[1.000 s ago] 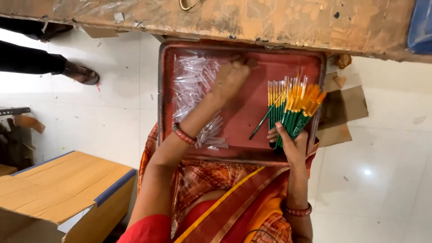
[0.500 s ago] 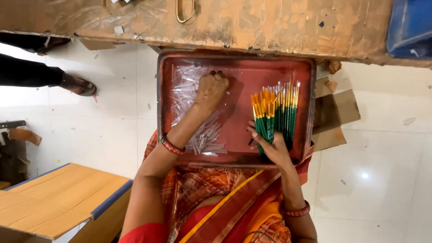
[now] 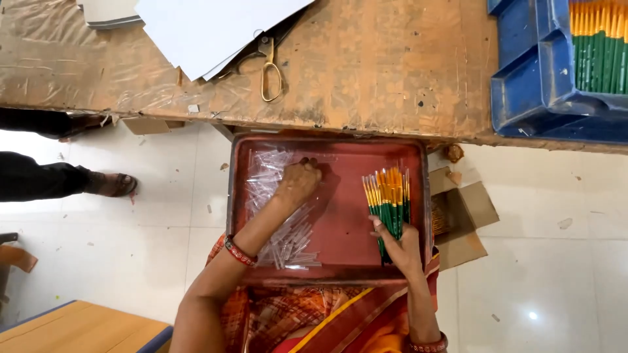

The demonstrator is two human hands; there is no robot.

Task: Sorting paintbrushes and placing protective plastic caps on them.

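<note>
A red tray (image 3: 340, 216) rests on my lap. My left hand (image 3: 297, 183) reaches into a heap of small clear plastic tubes (image 3: 281, 229) on the tray's left side, fingers curled on them; whether it holds one is unclear. My right hand (image 3: 399, 245) grips a bundle of green-handled paintbrushes with orange tips (image 3: 387, 199), held upright at the tray's right side.
A worn wooden table (image 3: 366, 72) lies ahead with scissors (image 3: 268, 62) and white sheets (image 3: 209, 26). A blue bin (image 3: 523, 91) with more brushes sits at top right. An open cardboard box (image 3: 461, 216) is on the floor, another person's sandalled foot (image 3: 108, 184) at left.
My view has shifted so the table now fills the top. My left hand drew back left onto the tubes. The brush bundle moved from tilted to upright.
</note>
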